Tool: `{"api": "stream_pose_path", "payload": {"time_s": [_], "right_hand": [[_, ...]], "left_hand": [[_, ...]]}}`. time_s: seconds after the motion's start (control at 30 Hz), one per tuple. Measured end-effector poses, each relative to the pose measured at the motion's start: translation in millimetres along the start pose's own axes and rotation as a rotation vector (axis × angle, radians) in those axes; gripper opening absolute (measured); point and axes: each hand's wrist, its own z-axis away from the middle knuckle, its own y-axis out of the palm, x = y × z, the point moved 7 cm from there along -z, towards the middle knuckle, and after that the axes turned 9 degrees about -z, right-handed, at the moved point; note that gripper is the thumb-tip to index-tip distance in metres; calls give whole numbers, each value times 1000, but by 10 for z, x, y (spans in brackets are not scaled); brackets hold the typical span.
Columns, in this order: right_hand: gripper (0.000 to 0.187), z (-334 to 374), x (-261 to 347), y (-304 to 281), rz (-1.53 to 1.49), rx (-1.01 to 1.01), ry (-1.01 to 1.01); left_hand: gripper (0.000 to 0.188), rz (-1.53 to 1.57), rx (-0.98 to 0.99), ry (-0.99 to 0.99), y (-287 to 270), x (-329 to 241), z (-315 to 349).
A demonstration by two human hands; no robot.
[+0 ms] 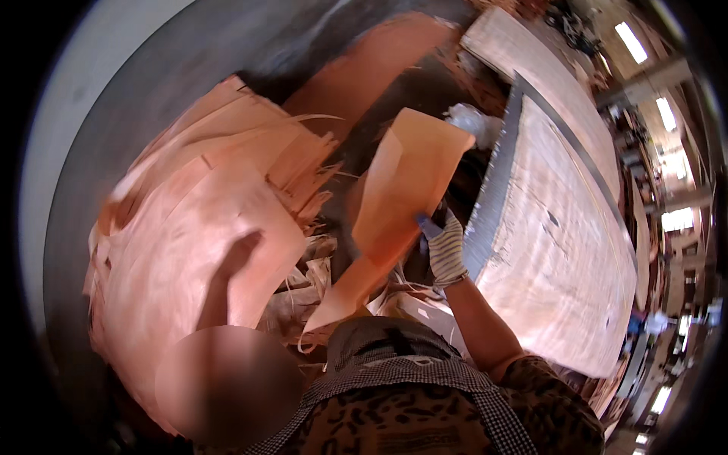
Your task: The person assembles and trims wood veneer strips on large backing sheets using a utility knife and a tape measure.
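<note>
My right hand (445,246), in a striped knit glove with blue fingertips, is closed on the right edge of an orange-tan wood veneer sheet (413,171). The sheet slants up and away in front of me, with a narrower strip trailing toward my apron. Over the big veneer stack (182,243) at the left lies a dark arm-like shape (220,288). I cannot tell whether it is my left arm or a shadow. A blurred round patch covers its lower end, so no left-hand fingers can be made out.
Torn veneer scraps (307,280) lie between the stack and my apron (379,345). A tall pale stack of sheets (561,243) with a grey edge stands close at the right. Another reddish sheet (371,64) lies farther off, near a clear plastic bundle (474,121).
</note>
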Motion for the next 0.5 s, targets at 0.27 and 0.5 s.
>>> {"api": "stream_pose_path", "payload": {"time_s": [0.27, 0.5], "right_hand": [[14, 577, 1166, -1052, -6, -119, -176], [20, 1604, 1497, -1896, 51, 161, -101]], "left_hand": [[47, 502, 519, 103, 1575, -2261, 68], [68, 1148, 449, 166, 2296, -4360, 98]]}}
